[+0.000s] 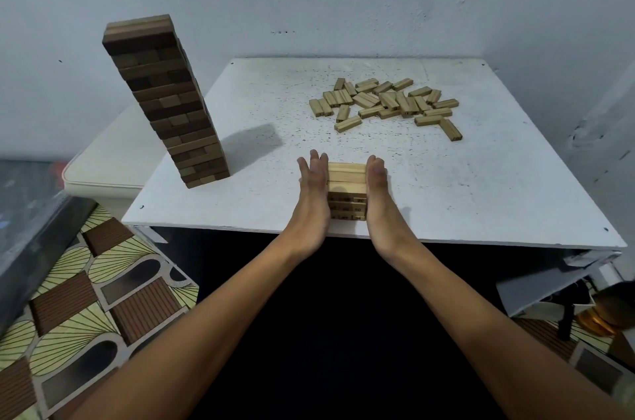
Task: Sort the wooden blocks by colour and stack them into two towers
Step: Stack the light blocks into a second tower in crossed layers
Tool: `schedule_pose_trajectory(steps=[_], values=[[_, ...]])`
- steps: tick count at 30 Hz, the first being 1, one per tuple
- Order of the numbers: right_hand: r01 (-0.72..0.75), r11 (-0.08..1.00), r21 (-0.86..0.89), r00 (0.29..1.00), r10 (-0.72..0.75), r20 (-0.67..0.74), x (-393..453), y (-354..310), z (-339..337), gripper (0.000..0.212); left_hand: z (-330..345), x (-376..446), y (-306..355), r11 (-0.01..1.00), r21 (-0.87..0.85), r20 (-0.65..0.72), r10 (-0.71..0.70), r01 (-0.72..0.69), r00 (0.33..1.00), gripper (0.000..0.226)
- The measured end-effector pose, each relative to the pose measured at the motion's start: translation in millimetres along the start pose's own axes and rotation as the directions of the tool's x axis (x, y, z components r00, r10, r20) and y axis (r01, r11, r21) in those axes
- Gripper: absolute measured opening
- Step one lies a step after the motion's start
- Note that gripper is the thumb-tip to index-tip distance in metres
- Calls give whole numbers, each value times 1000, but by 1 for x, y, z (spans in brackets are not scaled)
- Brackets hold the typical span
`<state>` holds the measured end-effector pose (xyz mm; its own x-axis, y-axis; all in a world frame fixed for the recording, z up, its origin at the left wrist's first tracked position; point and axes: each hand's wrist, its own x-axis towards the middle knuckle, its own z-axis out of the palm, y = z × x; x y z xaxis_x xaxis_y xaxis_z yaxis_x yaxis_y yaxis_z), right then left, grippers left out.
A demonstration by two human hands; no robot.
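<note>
We find a short light-wood tower (pixel 346 192) standing upright near the middle of the front edge of the white table (pixel 481 185). Its top blocks run with their long axis left to right, parallel to that edge; the layer below shows block ends with dark printed marks facing us.

Our left hand (pixel 314 185) lies flat against the tower's left side, fingers straight and pointing toward the back edge. Our right hand (pixel 378 185) presses the right side in the same manner, fingers straight and together. Neither hand curls round a block; both palms face inward, touching the stack.

A tall dark-wood tower (pixel 165 99) stands near the table's left edge, its layers alternating in direction, and it appears to lean left in this wide-angle view.

A loose pile of light blocks (pixel 388 103) lies flat toward the back right of the table, long axes pointing many ways, well apart from both towers.
</note>
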<state>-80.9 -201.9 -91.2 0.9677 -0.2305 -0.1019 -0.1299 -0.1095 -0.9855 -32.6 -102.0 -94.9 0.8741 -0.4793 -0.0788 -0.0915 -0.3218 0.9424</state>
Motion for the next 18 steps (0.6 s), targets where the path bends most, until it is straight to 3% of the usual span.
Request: schedule_pose_trajectory(steps=[4,6,8,12,18], values=[[29,995,98,999,-25,-38,-1,2,-1,122,-1,-6,5,983,-184,-21,0,-4,1000,98],[77,979,190,995,-64,-71,-5,0,-1,104,-2,-9,6,966,-251,-32,57,-63,998,123],[116,963,244,991,-97,-88,-8,-3,0,108,-2,-9,7,944,-313,-25,101,-104,995,136],[168,951,259,985,-153,-77,-9,-2,5,118,4,-11,12,911,-375,-39,170,-172,985,138],[188,951,243,982,-177,-67,-8,-4,6,122,7,-12,14,895,-422,-80,124,-146,989,131]])
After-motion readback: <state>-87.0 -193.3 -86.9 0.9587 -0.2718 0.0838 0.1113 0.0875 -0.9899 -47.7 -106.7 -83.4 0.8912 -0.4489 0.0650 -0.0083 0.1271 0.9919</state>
